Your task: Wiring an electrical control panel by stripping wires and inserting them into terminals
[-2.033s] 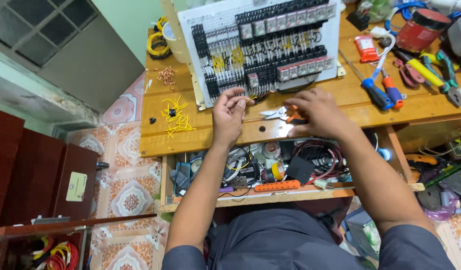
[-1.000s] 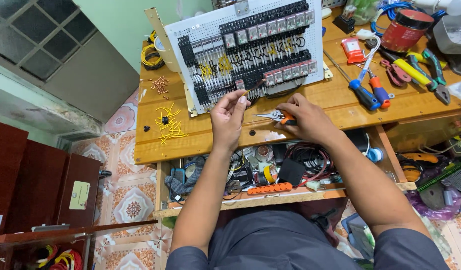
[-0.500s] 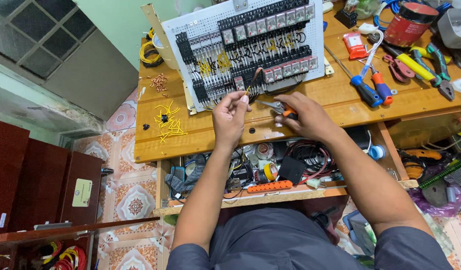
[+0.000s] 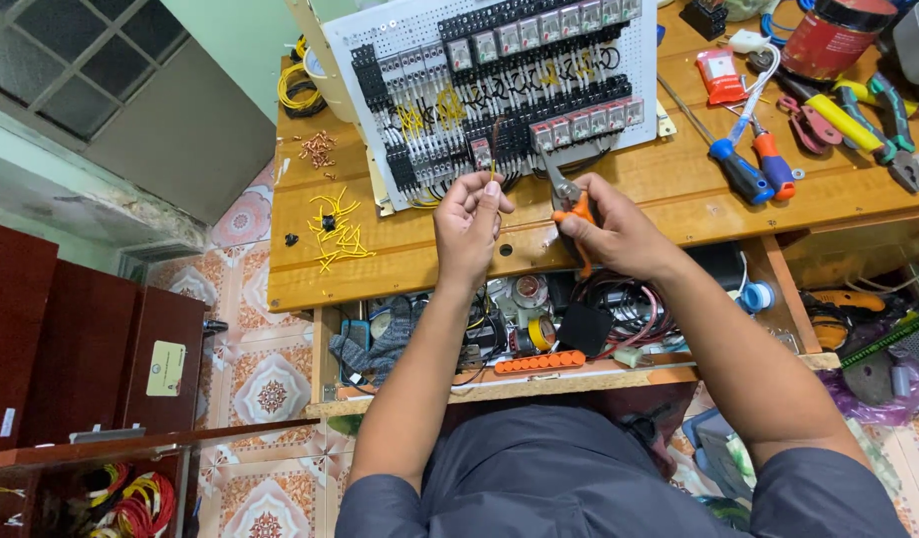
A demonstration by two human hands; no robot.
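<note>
At a wooden counter (image 4: 678,194), the left hand (image 4: 467,219) pinches a thin yellow wire (image 4: 494,159) upright before a white perforated panel of black terminal blocks (image 4: 499,80), while the right hand (image 4: 614,224), closed, grips orange-handled cutting pliers (image 4: 569,199) just beside it; yellow wire offcuts (image 4: 340,234) lie left.

Thin wire (image 4: 495,149): dark with a yellow lower end, upright, pinched from below, its upper end against the panel's black terminal rows. Orange-handled pliers (image 4: 569,204): metal jaws pointing up-left toward the wire, just beside it, raised above the worktop (image 4: 678,189).
</note>
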